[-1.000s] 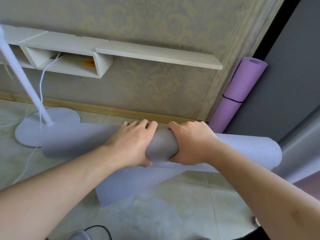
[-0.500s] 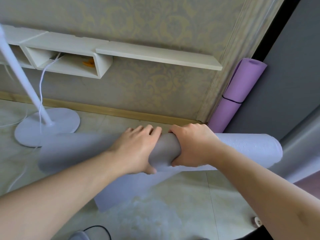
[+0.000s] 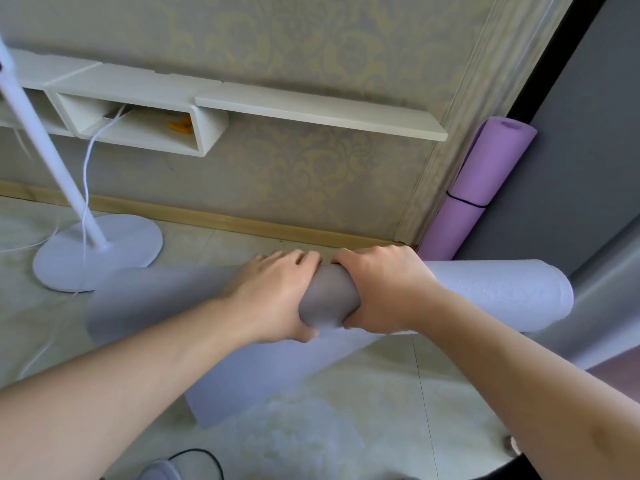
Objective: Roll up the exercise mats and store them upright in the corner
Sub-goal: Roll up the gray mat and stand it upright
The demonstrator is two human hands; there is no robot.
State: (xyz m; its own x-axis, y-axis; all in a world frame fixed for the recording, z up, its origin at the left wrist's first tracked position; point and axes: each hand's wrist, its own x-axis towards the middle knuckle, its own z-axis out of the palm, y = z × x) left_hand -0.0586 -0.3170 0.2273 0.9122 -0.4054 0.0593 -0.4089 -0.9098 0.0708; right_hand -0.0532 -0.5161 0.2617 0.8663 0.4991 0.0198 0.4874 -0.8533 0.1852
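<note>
A pale lavender-grey exercise mat (image 3: 495, 292), rolled into a long tube, lies crosswise above the tiled floor, with a loose flap hanging down below it. My left hand (image 3: 277, 292) and my right hand (image 3: 384, 289) grip the roll side by side at its middle, fingers curled over the top and thumbs underneath. A purple rolled mat (image 3: 485, 181) bound with a dark strap stands upright in the corner at the right, leaning on the grey door panel.
A white floor-stand base (image 3: 100, 252) with its slanted pole and white cable sits at the left, close to the roll's left end. White wall shelves (image 3: 311, 112) run along the patterned wall. A dark cable lies on the floor at the bottom.
The roll has sunk a little and its left end has dropped away from the stand's base. Both hands keep the same grip at the middle.
</note>
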